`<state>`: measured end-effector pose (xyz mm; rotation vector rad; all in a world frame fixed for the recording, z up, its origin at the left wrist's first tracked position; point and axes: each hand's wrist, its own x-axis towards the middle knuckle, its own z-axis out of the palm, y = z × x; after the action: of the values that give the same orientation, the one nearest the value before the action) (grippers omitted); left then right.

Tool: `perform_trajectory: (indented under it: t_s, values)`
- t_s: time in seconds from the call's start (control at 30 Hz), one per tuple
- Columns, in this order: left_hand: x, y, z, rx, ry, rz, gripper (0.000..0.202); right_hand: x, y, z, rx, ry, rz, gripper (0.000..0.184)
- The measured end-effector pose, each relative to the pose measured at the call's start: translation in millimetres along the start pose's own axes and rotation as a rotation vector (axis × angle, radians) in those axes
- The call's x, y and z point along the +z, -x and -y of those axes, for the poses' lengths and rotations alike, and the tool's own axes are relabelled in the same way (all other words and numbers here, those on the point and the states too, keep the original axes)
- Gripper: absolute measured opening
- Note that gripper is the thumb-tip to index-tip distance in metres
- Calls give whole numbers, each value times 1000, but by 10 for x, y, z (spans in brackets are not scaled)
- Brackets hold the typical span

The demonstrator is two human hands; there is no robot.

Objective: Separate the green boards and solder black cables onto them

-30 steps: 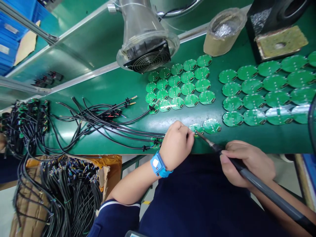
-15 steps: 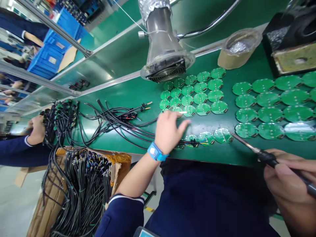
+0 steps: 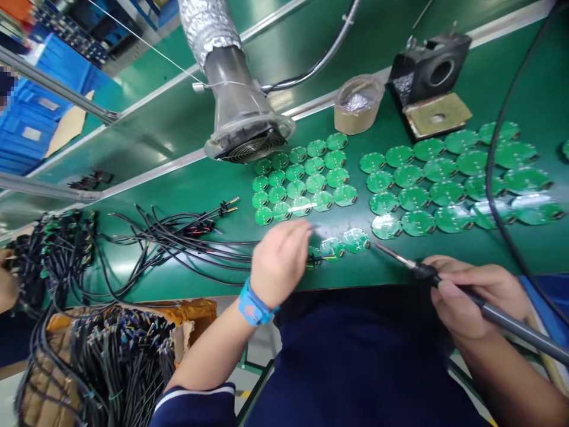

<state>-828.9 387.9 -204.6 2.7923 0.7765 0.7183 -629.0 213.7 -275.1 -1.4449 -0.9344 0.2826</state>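
My right hand (image 3: 480,296) grips a soldering iron (image 3: 493,314) like a pen. The iron's tip is just right of a round green circuit board (image 3: 356,240) in the short front row. My left hand (image 3: 281,255), with a blue wristband, is over the left end of that row. Its fingers are curled together; what they hold, if anything, is hidden. From beneath it a black cable's stripped coloured wires (image 3: 328,257) stick out onto another board (image 3: 332,247). More black cables (image 3: 178,228) trail left across the green bench.
A fume extractor hood (image 3: 249,130) hangs over rows of green boards (image 3: 315,182). Behind stand a tape roll (image 3: 359,104) and an iron stand (image 3: 431,83). A black cord (image 3: 493,172) crosses the right boards. A cable-filled carton (image 3: 195,314) is below left; another person's hand (image 3: 6,284) is at far left.
My left hand's spread fingers have curled together near the cable end. My right hand still holds the soldering iron by the front row. The whole view has shifted to the right.
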Motion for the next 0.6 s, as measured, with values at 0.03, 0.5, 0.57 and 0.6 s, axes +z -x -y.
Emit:
perform_trajectory:
  t_s: [0.03,0.5,0.57,0.6]
  values:
    - [46,5,-112,42,19,65,23,-19,9,-2,4,-25,-1,11]
    - [504,28,-456,4,100,204,11,-20,8,-14,-91,-198,151,27]
    - [524,30,-452,8,106,197,11,-15,1,-3,-93,-177,158,26]
    - [533,31,-450,6,109,193,11,-13,0,-2,-95,-167,160,26]
